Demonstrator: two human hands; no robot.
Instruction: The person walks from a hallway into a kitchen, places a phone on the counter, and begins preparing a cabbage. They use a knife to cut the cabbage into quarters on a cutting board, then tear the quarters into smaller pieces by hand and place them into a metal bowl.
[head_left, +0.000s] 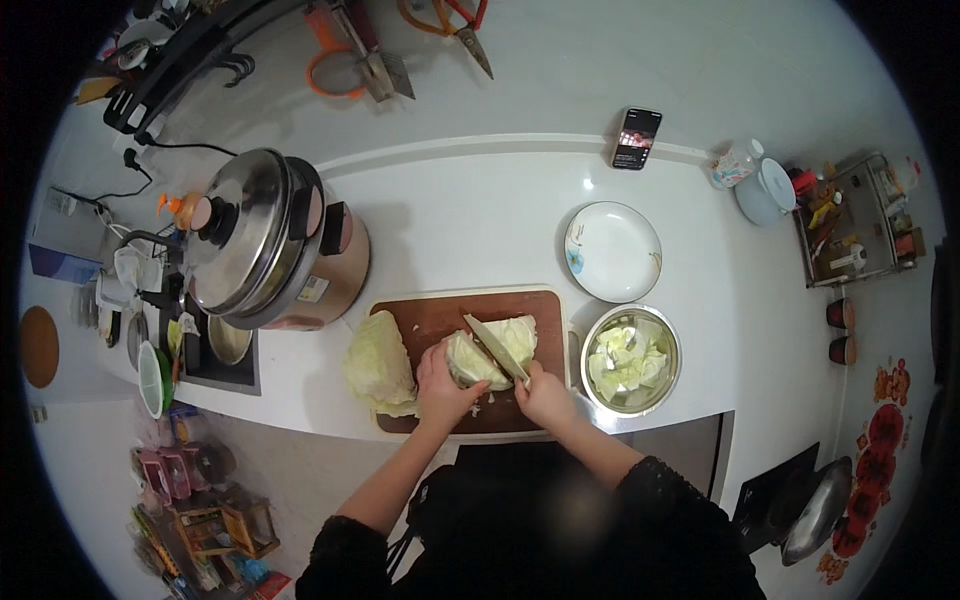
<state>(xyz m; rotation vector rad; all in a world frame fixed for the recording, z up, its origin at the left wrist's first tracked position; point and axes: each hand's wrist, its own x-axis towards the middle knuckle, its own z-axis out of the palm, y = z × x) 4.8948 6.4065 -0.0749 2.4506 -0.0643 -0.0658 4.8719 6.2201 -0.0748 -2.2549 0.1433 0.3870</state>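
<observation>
My left hand (442, 388) grips a chunk of cabbage (472, 360) on the brown cutting board (442, 304). In my right hand (546, 397) is a kitchen knife (495, 346), its blade slanting between that chunk and a cut cabbage piece (514, 337) to its right. A larger portion of cabbage (379, 364) rests on the board's left end and overhangs its edge. Small cabbage scraps lie about the board. The knife handle is mostly hidden by my fingers. Just right of the board stands a steel bowl (675, 367) with torn or cut cabbage leaves (628, 360) inside.
A white plate (613, 251) sits behind the bowl. A phone (637, 139) with a lit screen leans on the back wall. At the left stand a large lidded steel pot (277, 247) and a sink (251, 367). A wok (817, 510) is at the far right.
</observation>
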